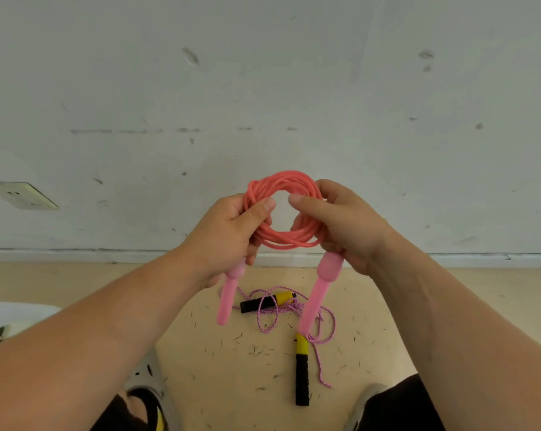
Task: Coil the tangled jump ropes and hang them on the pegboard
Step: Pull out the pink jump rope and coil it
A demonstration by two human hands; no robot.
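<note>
Pink rope coil [284, 181] in the grip of left hand [228, 231] and right hand [347, 222], palms hidden.

Both bare forearms stretched out front, wrists about level. Left hand [228, 234] and right hand [347, 225] each grip a side of the pink rope coil [284, 179], thumbs pointing toward each other.

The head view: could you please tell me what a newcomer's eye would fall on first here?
The pink rope coil stands out first, held up at centre before the pale wall by the left hand and right hand, its two pink handles dangling below. Under it, on the tan floor, lies a tangled purple cord with black-and-yellow handles.
</note>
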